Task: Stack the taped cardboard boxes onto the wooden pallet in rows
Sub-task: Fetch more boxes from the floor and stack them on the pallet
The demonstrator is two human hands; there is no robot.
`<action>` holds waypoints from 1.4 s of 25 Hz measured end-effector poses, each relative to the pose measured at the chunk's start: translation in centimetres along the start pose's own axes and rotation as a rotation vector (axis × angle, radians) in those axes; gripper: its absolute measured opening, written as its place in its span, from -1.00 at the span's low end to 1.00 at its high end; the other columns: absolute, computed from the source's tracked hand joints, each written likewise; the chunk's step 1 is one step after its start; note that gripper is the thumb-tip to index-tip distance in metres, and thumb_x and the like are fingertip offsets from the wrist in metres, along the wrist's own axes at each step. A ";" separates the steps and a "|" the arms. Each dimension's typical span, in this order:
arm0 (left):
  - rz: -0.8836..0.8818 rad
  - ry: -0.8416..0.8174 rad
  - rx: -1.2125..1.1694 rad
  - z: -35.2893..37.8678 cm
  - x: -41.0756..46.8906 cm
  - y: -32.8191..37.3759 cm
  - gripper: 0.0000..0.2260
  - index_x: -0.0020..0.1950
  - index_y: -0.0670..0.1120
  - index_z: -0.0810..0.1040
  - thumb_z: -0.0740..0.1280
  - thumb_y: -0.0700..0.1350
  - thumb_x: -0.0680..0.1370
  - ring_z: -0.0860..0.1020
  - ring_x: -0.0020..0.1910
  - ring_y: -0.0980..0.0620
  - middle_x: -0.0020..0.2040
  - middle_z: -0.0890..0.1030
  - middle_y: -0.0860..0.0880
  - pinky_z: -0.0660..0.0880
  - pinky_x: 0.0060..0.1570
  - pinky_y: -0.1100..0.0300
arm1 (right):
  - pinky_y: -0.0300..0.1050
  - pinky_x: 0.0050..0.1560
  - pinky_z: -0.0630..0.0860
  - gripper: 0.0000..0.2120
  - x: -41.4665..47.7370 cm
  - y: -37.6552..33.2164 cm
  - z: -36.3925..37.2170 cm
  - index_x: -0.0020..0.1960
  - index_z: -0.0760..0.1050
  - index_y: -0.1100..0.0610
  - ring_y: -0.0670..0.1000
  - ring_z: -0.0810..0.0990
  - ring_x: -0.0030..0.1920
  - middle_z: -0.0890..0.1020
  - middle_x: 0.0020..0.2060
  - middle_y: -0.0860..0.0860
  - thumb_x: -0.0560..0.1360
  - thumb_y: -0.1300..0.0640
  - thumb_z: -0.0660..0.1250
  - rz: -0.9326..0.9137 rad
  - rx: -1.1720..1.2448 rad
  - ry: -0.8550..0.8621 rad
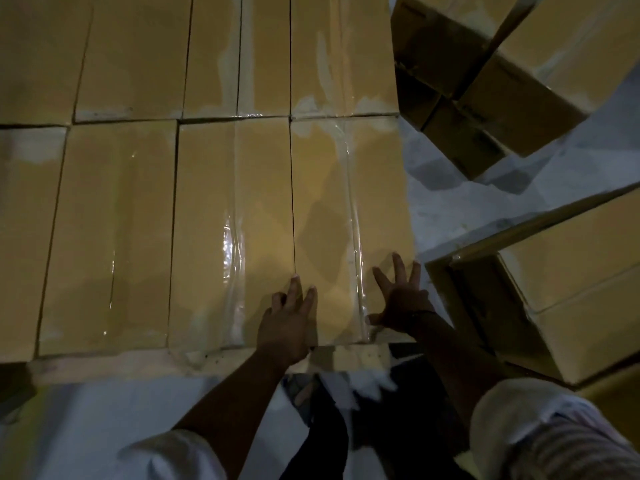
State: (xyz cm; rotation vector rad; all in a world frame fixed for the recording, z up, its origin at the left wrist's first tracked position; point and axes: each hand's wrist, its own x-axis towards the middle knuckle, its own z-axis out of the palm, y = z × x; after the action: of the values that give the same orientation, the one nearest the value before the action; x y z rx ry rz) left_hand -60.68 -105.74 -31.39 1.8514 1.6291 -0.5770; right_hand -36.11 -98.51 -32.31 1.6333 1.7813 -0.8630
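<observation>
Two rows down — loose brown cardboard boxes [571,278] remain.
Left hand [287,320], right hand [401,301] flat, fingers spread, on tan taped cardboard box [346,220].

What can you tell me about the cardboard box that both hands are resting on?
The box is long, tan cardboard, sealed with glossy clear tape running lengthwise along its top. It lies flat at the right end of the near row, its left side tight against the neighbouring box, its near end at the wooden pallet edge. The left hand rests at its near left corner, over the seam; the right hand, fingers spread, at its near right corner.
</observation>
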 end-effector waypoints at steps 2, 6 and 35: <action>-0.011 0.048 -0.005 0.9 -0.5 0.1 0.11 0.68 0.11 -0.20 0.57 0.09 0.42 0.08 0.54 -0.27 0.65 -0.34 -0.06 0.45 0.33 -0.11 | 0.48 0.43 0.19 0.20 -0.9 0.5 2.0 0.62 -0.25 -0.18 0.41 -0.36 0.53 -0.43 0.56 0.06 0.32 -0.26 0.55 -0.008 0.001 0.008; -0.054 0.167 0.001 2.6 -1.0 0.9 0.02 0.68 0.09 -0.13 0.53 -0.03 0.46 0.11 0.54 -0.24 0.68 -0.24 -0.04 0.51 0.28 -0.07 | 0.45 0.40 0.27 0.25 -1.7 1.6 4.7 0.61 -0.33 -0.16 0.41 -0.37 0.53 -0.50 0.53 0.07 0.31 -0.32 0.53 -0.040 0.003 0.077; -0.083 0.177 0.076 3.5 -0.3 1.3 0.04 0.68 0.08 -0.10 0.57 -0.05 0.44 0.18 0.51 -0.21 0.69 -0.15 -0.04 0.52 0.29 -0.09 | 0.35 0.42 0.29 -0.04 -3.6 3.2 7.3 0.63 -0.19 -0.13 0.41 -0.09 0.56 -0.42 0.57 0.06 0.50 -0.22 0.40 -0.104 -0.018 0.178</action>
State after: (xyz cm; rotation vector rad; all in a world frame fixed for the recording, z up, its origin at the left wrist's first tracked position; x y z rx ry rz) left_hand -59.23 -108.48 -33.53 1.9440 1.8293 -0.5300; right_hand -32.70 -106.28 -34.35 1.6627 2.0050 -0.7651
